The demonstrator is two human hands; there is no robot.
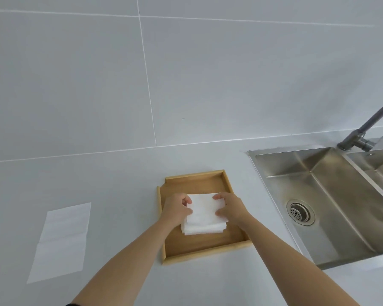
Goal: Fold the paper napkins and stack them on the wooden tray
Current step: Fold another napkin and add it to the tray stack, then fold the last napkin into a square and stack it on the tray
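Note:
A wooden tray lies on the white counter in front of me. Inside it sits a stack of folded white paper napkins. On top of the stack is a folded napkin, pinched at its left edge by my left hand and at its right edge by my right hand. Both forearms reach in from the bottom of the view. An unfolded paper napkin lies flat on the counter to the left, well apart from the tray.
A stainless steel double sink with a drain is set in the counter right of the tray. A grey faucet rises behind it. A grey tiled wall stands at the back.

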